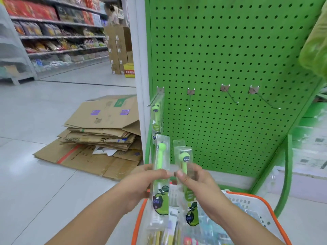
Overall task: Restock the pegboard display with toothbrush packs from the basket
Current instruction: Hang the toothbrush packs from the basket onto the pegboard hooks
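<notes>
Head view: low in the middle of the frame, the left hand (150,175) pinches a clear plastic toothbrush pack with a green brush (160,175) around its middle, and just beside it the right hand (192,177) pinches a second clear pack with a cartoon-faced green brush (184,167), both held upright with their hang-hole tabs on top. Below them sits the white plastic basket with an orange rim (265,206), more packs lying inside. These look light and fairly stiff but slick, so a grip at mid-body or near the tab seems safest; squeezing could dent the blister. The green perforated metal pegboard (230,59) fills the centre and right, with one pack already hanging (156,117) on the leftmost hook and three bare wire hooks (230,96) to its right, their tips jutting outward. There is free room in front of them. Flattened brown cardboard boxes (99,135) lie on the floor at left, well apart.
</notes>
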